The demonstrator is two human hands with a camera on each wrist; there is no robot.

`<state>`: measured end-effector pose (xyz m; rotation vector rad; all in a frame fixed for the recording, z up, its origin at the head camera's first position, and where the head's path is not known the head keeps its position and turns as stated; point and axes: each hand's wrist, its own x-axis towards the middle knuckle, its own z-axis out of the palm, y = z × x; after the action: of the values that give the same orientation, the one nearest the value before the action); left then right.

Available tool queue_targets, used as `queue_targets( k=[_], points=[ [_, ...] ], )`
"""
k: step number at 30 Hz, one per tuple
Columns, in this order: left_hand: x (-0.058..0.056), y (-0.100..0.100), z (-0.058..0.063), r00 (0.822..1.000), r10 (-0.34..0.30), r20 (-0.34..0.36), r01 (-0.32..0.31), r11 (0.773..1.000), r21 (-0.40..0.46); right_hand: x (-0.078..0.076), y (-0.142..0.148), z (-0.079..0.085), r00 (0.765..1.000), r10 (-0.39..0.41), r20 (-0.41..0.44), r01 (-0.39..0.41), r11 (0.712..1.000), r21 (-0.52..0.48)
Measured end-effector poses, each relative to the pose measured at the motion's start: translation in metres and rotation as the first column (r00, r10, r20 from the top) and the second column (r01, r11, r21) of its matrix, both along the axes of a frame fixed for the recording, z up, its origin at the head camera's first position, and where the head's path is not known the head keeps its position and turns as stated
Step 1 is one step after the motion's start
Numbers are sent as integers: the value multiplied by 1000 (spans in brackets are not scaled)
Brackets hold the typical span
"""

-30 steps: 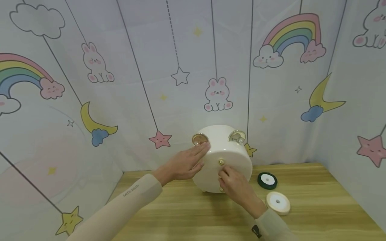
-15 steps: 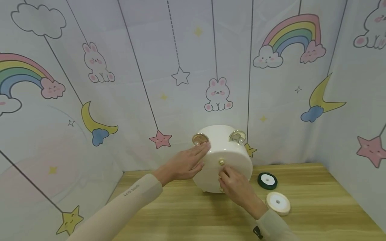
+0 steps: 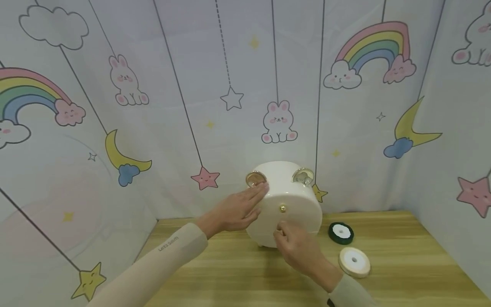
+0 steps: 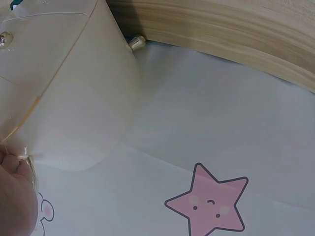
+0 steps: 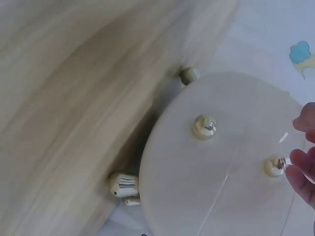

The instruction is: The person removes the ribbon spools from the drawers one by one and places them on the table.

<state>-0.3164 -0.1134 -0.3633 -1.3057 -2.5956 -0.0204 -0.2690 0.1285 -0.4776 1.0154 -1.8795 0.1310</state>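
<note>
A white drum-shaped box (image 3: 303,213) stands on the table, with gold knobs and seams across its front. My left hand (image 3: 235,209) rests on its upper left side, fingers straight, beside the left gold bell (image 3: 255,178). In the left wrist view, that hand (image 4: 15,196) shows at the lower left edge. My right hand (image 3: 298,247) is at the front, fingers loosely bent. The right wrist view has its fingertips (image 5: 298,164) right beside the middle gold knob (image 5: 274,166), not wrapped round it. The upper knob (image 3: 282,208) is uncovered.
Right of the box lie a dark green ribbon spool (image 3: 341,233) and a cream ribbon spool (image 3: 354,262). A second gold bell (image 3: 303,176) sits at the box's upper right. Cartoon-printed cloth (image 3: 184,128) hangs close behind and on both sides of the wooden table (image 3: 215,273).
My right hand has drawn slightly down and towards me from the middle knob, now covering the lowest knob in the head view. The left hand stays against the box. The head view shifts a little.
</note>
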Motion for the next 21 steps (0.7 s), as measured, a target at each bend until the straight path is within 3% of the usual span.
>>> queue_targets(
  k=[6,12,21],
  points=[
    [1,0,0,1000,-10,-11,10,1000,2,4,1,-18,999,-43,-13,45,988,150],
    [1,0,-1,1000,-5,-12,5,1000,-2,-3,8,-39,992,-106,-71,122,947,297],
    [1,0,0,1000,-2,-5,2,1000,3,-10,15,-46,991,-108,-80,130,924,361]
  ],
)
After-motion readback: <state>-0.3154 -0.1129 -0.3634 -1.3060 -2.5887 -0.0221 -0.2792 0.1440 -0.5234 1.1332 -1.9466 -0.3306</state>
